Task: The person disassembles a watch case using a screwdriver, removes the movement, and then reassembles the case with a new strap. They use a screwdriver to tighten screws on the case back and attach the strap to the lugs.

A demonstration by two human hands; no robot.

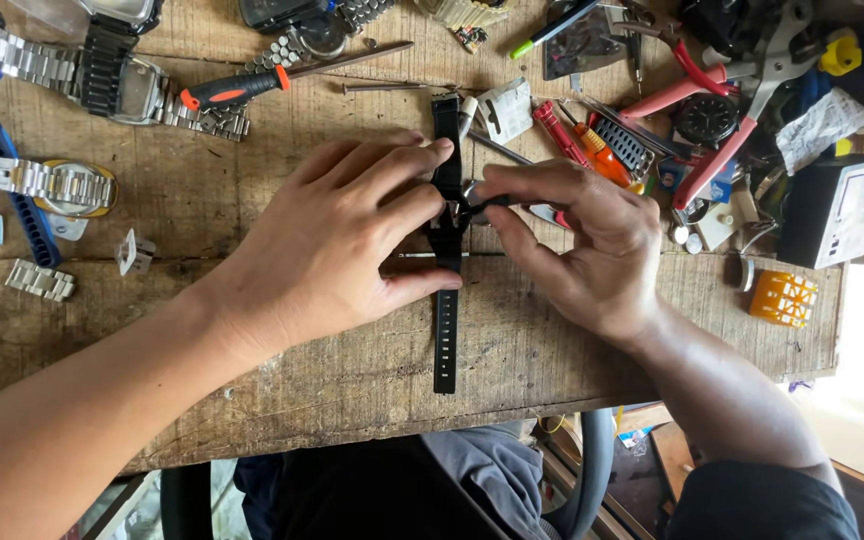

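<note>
A black watch with a long perforated rubber strap [445, 330] lies lengthwise on the worn wooden bench [332, 380]. My left hand [337, 240] rests over its left side, fingertips pressing the strap near the case. From the right, my right hand [582, 245] pinches a thin dark tool [492, 201] whose tip meets the watch where strap and case join. The watch case itself is mostly hidden between my fingers.
Metal-bracelet watches [47, 185] lie at the left, and a screwdriver with an orange-and-black handle [237, 88] above my left hand. Red-handled pliers [702, 120], small screwdrivers, a grey box [832, 210] and an orange plastic basket [782, 298] crowd the right. The bench's front edge is close.
</note>
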